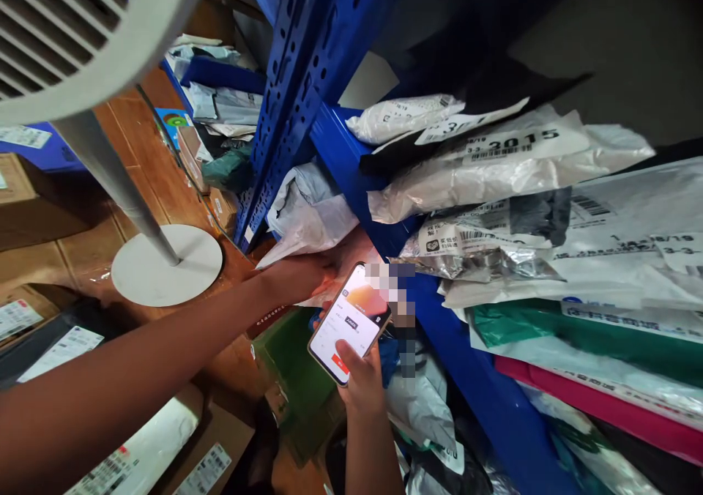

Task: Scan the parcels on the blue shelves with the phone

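Note:
My right hand (pixel 362 374) is wrapped round a smartphone (pixel 347 326), held tilted with its screen toward me. The thumb lies on the glass close to a red button low on the screen. Reaching in from the left, my left hand (pixel 307 279) is at a white plastic parcel bag (pixel 321 224) on a lower shelf level. Its fingers look curled on the bag, partly hidden behind the phone. Bright light falls on the bag behind the phone. Beneath both hands is a green box (pixel 299 378).
A blue metal shelf (pixel 351 162) carries stacked parcel bags (pixel 494 158) with printed labels on the right. At upper left stands a white fan (pixel 181 41) on a round base (pixel 165 279). Cardboard boxes (pixel 41 198) and labelled parcels lie on the wooden floor (pixel 132 136).

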Demonstrator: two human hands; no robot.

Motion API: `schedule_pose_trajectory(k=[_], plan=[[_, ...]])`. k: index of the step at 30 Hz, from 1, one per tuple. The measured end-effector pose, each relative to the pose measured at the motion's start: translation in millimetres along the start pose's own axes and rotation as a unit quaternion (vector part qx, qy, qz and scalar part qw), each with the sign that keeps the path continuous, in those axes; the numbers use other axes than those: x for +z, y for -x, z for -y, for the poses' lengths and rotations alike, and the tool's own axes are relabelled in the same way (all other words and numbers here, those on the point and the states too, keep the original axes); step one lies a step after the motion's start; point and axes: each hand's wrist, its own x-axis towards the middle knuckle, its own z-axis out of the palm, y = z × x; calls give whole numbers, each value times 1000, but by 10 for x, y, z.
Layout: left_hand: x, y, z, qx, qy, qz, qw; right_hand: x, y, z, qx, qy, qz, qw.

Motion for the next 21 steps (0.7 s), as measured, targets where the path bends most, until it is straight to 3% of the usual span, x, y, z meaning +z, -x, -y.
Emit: schedule_pose_trajectory(k=[6, 9, 12, 14, 18, 21], plan=[[-91, -49, 324, 205, -48, -7, 977, 28, 92, -65, -11, 9, -17, 1000], [-67, 66, 341, 287, -103, -68, 950, 44, 117, -86, -15, 1, -15, 1000], [39, 240, 289, 360, -138, -169, 907, 40, 114, -84, -13, 3, -32, 999], [122, 353, 249, 340, -148, -256, 893, 20, 108, -80, -14, 7, -32, 999], [244, 453, 232, 188, -174, -403, 878, -17, 110, -101, -27, 8, -14, 1000], [256, 339, 301, 188, -181, -457, 850, -18, 114, -124, -44, -4, -34, 998]])
